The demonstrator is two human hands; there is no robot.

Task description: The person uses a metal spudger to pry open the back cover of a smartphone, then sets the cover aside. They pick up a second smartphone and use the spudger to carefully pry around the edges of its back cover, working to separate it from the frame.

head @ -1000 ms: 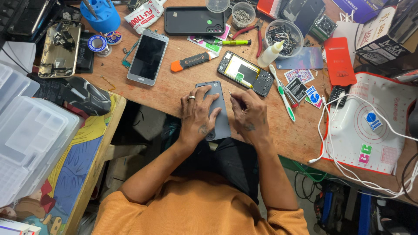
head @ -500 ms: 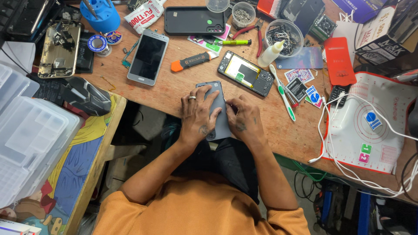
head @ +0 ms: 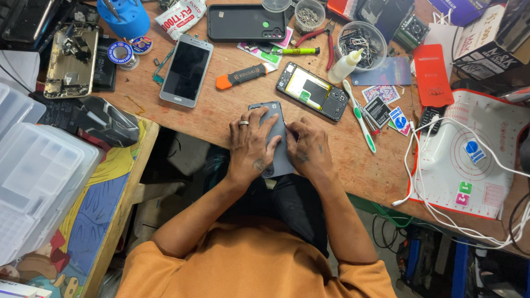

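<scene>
Two hands press on a grey phone back at the near edge of the wooden desk [head: 221, 118].

The left hand [head: 251, 146], ring on one finger, lies flat with fingers spread over the flat grey phone back cover [head: 279, 140]. The right hand [head: 309, 150] rests beside it, fingers curled and pressed together against the cover's right edge. An opened black phone with a yellow-green battery [head: 313, 91] lies just beyond.

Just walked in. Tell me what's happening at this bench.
A person in an orange shirt presses both hands on a grey phone back cover at the wooden table's near edge. The left hand lies flat on it; the right hand works its right side. An opened phone and an orange-handled pry tool lie beyond.
</scene>
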